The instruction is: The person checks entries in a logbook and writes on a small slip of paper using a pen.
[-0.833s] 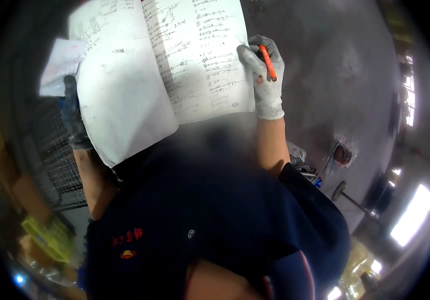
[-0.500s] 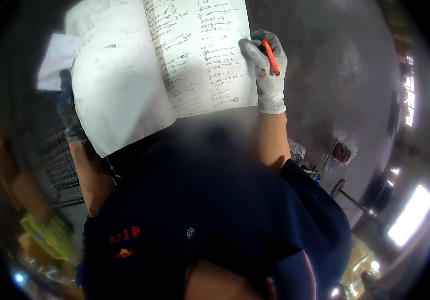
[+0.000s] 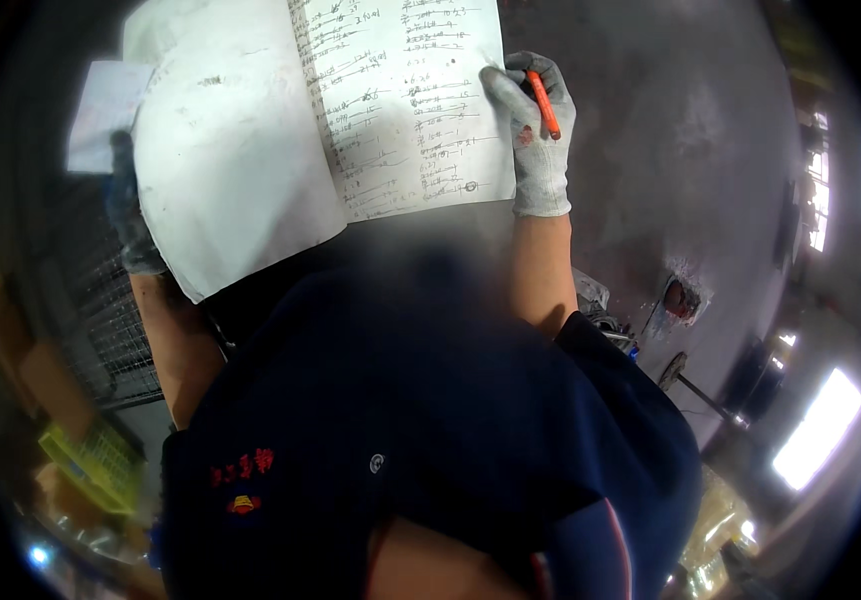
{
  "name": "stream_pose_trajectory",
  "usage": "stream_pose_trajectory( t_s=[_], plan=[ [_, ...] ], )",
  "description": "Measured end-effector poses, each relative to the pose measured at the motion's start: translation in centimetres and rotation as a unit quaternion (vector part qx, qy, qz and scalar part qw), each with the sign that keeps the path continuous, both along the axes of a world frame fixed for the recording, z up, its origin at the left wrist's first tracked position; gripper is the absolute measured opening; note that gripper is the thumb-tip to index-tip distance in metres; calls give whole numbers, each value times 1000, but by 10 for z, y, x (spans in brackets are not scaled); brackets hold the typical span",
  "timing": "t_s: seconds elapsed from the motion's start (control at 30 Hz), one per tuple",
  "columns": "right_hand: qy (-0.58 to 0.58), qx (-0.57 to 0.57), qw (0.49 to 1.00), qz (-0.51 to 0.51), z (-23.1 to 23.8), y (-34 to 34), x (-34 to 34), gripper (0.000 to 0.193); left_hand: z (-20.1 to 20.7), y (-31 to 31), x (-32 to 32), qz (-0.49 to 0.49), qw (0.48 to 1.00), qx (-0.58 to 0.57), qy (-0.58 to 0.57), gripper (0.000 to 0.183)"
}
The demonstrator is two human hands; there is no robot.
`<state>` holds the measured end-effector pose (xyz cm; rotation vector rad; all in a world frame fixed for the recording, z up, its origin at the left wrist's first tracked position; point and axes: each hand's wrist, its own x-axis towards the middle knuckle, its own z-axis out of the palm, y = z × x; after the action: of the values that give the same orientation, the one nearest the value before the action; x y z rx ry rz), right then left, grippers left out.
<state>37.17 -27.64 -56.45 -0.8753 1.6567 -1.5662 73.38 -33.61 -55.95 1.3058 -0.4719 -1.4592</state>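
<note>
An open notebook spreads across both my hands. Its left page is nearly bare, while the right page carries rows of handwriting, many struck through. My right hand, in a pale grey glove with a reddish stain, pinches the right page's edge between thumb and fingers. An orange-red marker lies across those same fingers, pointing down. My left hand, in a dark glove, is closed on the notebook's left edge, its fingers mostly hidden behind. A loose white paper sheet sticks out beside that edge, above the left hand.
Dark grey floor extends to the right, with a rusty-red hollow piece and a rod with a disc on it. At the left are a wire mesh and a yellow-green plastic crate.
The notebook, both hands and the loose sheet have shifted slightly up and left in the picture. My grips and the marker's place in the right hand stay the same.
</note>
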Motion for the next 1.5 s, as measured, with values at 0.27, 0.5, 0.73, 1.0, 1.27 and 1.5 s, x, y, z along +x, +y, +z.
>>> stream_pose_trajectory(
  t_s=[0.27, 0.5, 0.73, 1.0, 1.27, 1.5],
  plan=[
    [-3, -4, 1000, -1, -5, -1, 3, 30, 2, 4, 2, 11, 1000, -2, 16, 46],
    [-2, -11, 1000, 0, -12, 1, 2, 32, -2, 6, 6, 12, 999, -16, 42, 47],
    [17, -8, 1000, -2, -6, 0, 4, 30, -10, 10, 20, -55, 987, -95, 114, 54],
    [40, 22, 999, -13, -2, 0, 6, 32, -12, 6, 22, -25, 993, -109, 32, 54],
    [50, 23, 998, -10, -6, 0, 4, 32, -15, 5, 23, -29, 989, -141, -23, 59],
    [45, 36, 998, -20, -3, -1, 8, 30, -7, 6, 17, -17, 985, -166, 33, 49]
  ],
)
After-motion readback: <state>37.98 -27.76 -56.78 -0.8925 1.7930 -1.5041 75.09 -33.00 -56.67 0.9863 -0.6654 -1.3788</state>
